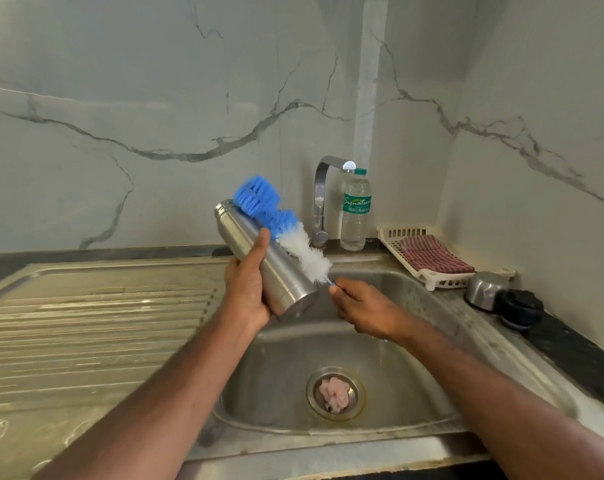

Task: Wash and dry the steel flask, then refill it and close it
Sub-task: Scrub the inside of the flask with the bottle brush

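Your left hand (pixel 247 289) is wrapped around the lower half of the steel flask (pixel 259 258), thumb lying along its side, and holds it tilted over the sink (pixel 415 299) with the base toward you and the open mouth pointing up and away to the left. Your right hand (pixel 359 310) pinches the thin blue handle end of the bottle brush (pixel 286 230) between curled fingers; the brush lies along the outside of the flask, its white bristles against the body and its blue bristles up by the mouth, slightly blurred. Behind the flask stands the tap (pixel 319 199), and just beside it on the right a clear plastic water bottle (pixel 355 209) with a green cap. Farther right on the worktop (pixel 570 344) a white plastic rack (pixel 428 271) carries a folded red checked cloth (pixel 435 254). Near the rack sit a steel cup (pixel 484 289) turned upside down and a black lid (pixel 518 308) touching it. Something pale pink lies in the sink's drain (pixel 335 393)
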A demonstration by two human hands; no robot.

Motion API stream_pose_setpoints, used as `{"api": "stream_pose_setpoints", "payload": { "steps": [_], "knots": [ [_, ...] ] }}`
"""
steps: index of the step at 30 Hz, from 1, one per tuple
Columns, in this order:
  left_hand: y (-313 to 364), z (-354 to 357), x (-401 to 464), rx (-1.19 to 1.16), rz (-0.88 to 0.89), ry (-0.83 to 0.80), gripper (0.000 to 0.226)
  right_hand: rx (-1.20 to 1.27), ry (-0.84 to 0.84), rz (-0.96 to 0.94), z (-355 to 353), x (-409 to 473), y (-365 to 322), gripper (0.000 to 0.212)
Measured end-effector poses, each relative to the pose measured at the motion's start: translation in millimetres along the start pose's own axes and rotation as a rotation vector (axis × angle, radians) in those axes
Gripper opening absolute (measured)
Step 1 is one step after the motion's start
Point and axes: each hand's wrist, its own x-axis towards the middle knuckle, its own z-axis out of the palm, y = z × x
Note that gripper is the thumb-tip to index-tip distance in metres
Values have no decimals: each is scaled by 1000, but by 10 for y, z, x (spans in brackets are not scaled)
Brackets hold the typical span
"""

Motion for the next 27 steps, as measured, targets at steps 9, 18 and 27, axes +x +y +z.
{"api": "stream_pose_setpoints", "payload": {
  "steps": [9, 18, 27],
  "knots": [
    [10, -81, 9, -96, -44, -10, 53, 168, -94, 121, -120, -20, 120, 46],
    [74, -89, 77, -195, -63, -6, 52, 295, -310, 157, -459, -190, 204, 39],
    [43, 3, -43, -71, -50, -136, 72, 206, -20, 98, -38, -7, -16, 41]
  ]
}}
